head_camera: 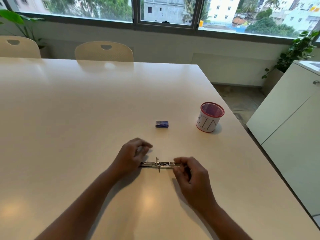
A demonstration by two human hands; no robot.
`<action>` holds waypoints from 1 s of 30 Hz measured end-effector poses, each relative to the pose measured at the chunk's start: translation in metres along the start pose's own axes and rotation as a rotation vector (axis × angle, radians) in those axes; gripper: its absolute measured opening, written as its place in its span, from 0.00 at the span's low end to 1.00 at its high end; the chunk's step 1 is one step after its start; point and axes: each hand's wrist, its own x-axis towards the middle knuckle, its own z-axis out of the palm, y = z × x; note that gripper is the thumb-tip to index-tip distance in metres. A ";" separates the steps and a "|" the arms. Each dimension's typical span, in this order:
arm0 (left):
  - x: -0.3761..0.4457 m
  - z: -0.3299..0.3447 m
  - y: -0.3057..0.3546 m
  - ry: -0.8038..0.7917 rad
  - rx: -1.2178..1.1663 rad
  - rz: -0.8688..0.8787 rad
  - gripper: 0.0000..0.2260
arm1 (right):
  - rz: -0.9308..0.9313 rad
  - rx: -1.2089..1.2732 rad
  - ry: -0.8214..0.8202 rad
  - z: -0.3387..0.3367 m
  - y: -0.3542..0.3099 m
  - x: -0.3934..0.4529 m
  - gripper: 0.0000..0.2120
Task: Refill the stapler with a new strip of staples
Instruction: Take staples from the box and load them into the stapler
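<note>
I'm sitting in an office meeting room: a long white table (pixel 86 110) fills the frame, cream chairs (pixel 104 51) line its far edge at upper left, a wide window (pixel 166 11) spans the top, white cabinets (pixel 285 118) stand at right.

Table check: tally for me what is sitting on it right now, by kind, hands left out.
Stapler, metal, lying opened out, a hand at each end: 1
Small blue staple box: 1
Red mesh cup with a BIN label: 1
Total on the white table: 3
</note>
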 end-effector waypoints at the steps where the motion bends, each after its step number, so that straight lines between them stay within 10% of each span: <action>1: -0.017 0.000 -0.001 0.016 0.005 0.002 0.09 | -0.102 -0.096 -0.030 0.002 0.000 0.003 0.12; 7: -0.071 0.000 0.002 0.084 0.112 -0.013 0.17 | -0.280 -0.566 -0.252 0.011 0.008 0.027 0.31; 30: -0.122 0.021 0.038 0.184 0.150 -0.014 0.09 | -0.398 -0.453 -0.246 -0.003 0.014 -0.009 0.09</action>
